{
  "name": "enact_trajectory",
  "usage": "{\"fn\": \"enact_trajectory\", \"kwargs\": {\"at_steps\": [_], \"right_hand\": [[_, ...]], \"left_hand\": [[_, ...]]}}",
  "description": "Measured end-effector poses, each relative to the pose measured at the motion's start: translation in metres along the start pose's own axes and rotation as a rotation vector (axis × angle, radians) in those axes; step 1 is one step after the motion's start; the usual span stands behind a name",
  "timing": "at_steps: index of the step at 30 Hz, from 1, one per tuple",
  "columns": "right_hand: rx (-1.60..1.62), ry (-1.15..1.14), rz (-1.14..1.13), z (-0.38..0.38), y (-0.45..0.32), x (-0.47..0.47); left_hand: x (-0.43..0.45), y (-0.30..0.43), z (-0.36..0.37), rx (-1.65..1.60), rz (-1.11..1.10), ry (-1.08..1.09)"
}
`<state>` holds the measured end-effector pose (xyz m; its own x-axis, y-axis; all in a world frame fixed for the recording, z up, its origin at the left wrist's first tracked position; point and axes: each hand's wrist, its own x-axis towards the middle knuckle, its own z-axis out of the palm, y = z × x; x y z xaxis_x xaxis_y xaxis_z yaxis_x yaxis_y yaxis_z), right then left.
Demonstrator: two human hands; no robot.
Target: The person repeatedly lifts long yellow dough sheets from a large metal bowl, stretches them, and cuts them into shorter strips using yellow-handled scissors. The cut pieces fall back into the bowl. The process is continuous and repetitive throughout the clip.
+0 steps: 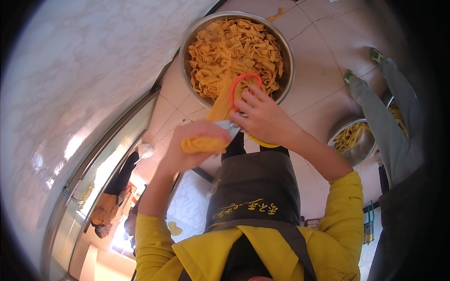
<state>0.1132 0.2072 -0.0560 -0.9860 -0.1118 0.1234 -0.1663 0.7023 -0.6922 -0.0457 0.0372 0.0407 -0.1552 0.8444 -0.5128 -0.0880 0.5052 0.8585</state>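
My left hand (pixel 197 140) grips a folded bundle of soft yellow sheets (pixel 204 144) that look like bean curd skin. From it a long band (pixel 220 105) runs up into a large round metal basin (pixel 289 79). My right hand (pixel 262 116) holds scissors (pixel 232 93) with one red and one yellow handle loop. Their blades lie across the band close to my left fingers; how far they are parted is hidden. Many loose, wide strips (pixel 235 52) of the same stuff fill the basin, which stands on the floor before me.
A person in grey trousers (pixel 378 105) stands at the right beside a smaller metal bowl (pixel 369 151) of yellow strips. One stray strip (pixel 276 15) lies on the tiled floor (pixel 316 70). On the left is a marbled wall (pixel 88 52) with a metal-framed doorway (pixel 105 147); another person (pixel 105 210) appears through it.
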Motion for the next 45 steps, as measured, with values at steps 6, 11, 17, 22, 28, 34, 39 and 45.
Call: {"fn": "enact_trajectory", "kwargs": {"at_steps": [6, 11, 17, 22, 28, 34, 39, 45], "right_hand": [[0.444, 0.075, -0.083, -0.022, -0.023, 0.013], [0.749, 0.004, 0.203, -0.027, -0.014, -0.002], [0.874, -0.069, 0.611, 0.028, 0.031, -0.028], [1.213, -0.103, 1.017, 0.055, 0.041, -0.050], [1.596, -0.427, 0.725, 0.057, 0.013, -0.048], [1.373, -0.491, 0.868, 0.069, 0.004, -0.022], [0.943, -0.235, 0.835, 0.055, 0.002, -0.037], [0.030, -0.089, 0.341, 0.022, 0.023, -0.050]], "left_hand": [[0.045, -0.057, -0.011, -0.594, -0.094, -0.119], [0.001, -0.144, 0.008, -0.099, -0.407, -0.027], [-0.055, -0.125, 0.001, -0.584, -0.384, 0.111], [-0.023, -0.094, 0.006, -0.493, -0.380, 0.264], [0.023, -0.088, 0.017, -0.379, -0.441, 0.231], [0.027, -0.092, 0.023, -0.247, -0.631, 0.033], [0.018, -0.106, 0.031, -0.102, -0.429, 0.209], [-0.012, -0.074, 0.045, -0.211, -0.228, 0.294]]}}
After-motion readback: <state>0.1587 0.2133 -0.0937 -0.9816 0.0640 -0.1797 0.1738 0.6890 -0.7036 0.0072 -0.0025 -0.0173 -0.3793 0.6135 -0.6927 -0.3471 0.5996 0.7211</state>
